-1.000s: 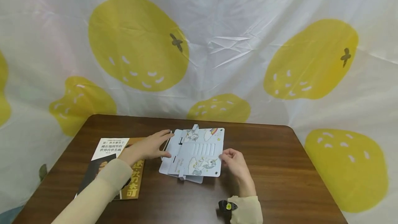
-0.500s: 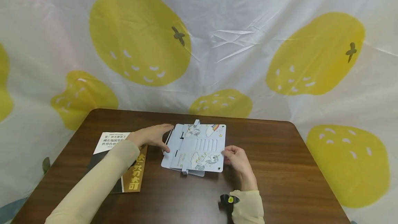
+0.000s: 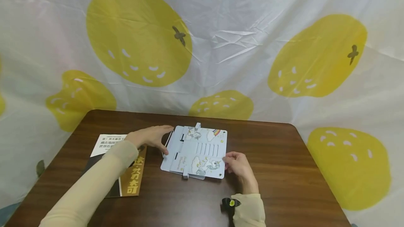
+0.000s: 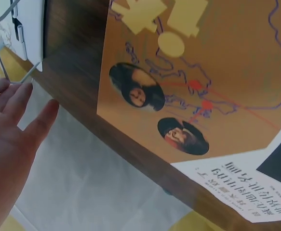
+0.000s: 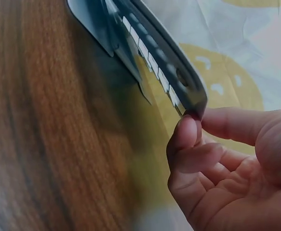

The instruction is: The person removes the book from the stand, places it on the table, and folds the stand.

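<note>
A pale blue-white book stand (image 3: pixel 204 150) with unicorn, cloud and rainbow prints sits on the table, its slotted panel tilted up over a base plate. My left hand (image 3: pixel 147 138) spans the thin wire bracket (image 3: pixel 168 142) at the stand's left edge, thumb at the near end and fingers at the far end. Fingertips meet that wire in the left wrist view. At the panel's right edge, my right hand (image 3: pixel 240 165) pinches the near corner between thumb and fingers. From the right wrist view, the panel's underside (image 5: pixel 159 62) shows raised above the table.
A brown and black book (image 3: pixel 134 174) with white and gold lettering lies left of the stand, partly under my left forearm. The wooden table (image 3: pixel 284 185) ends at a white curtain (image 3: pixel 230 66) with yellow fruit prints.
My left hand has drawn back from over the panel to the wire bracket, its thumb now at the wire. The right hand keeps its pinch on the panel; the view has shifted slightly.
</note>
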Tool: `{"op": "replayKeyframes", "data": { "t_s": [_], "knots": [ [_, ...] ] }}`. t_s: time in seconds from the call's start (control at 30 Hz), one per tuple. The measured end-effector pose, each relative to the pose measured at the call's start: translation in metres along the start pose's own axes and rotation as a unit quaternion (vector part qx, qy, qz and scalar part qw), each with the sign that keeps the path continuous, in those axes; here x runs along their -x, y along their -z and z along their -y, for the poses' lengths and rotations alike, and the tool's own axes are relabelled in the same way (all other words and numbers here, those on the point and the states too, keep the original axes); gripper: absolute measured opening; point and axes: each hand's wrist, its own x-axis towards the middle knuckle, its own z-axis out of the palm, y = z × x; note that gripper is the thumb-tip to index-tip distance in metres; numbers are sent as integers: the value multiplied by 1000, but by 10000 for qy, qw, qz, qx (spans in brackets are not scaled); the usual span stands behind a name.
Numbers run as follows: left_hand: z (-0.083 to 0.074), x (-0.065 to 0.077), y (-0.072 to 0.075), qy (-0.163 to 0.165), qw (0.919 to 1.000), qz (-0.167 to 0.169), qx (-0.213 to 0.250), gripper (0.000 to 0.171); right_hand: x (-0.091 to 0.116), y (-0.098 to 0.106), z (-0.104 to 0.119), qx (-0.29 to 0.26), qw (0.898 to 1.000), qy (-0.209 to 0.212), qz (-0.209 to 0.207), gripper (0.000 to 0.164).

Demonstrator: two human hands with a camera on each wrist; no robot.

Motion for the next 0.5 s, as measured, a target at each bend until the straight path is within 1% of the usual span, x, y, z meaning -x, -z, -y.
{"op": "replayKeyframes", "data": {
  "t_s": [0.1, 0.17, 0.33, 0.5],
  "knots": [
    [0, 1, -1, 20, 10000, 94, 1, 108, 2, 0, -4, 122, 9999, -15, 50, 13],
    [-1, 0, -2, 10, 10000, 76, -8, 108, 3, 1, -4, 148, 9999, -39, 42, 13],
    [-6, -3, -3, -32, 9999, -96, 0, 105, 4, 5, -3, 229, 9996, -186, -46, 15],
    [-13, -4, -4, -106, 9998, -139, 47, 104, 7, 8, -6, 395, 9989, -246, -35, 16]
  ]
}}
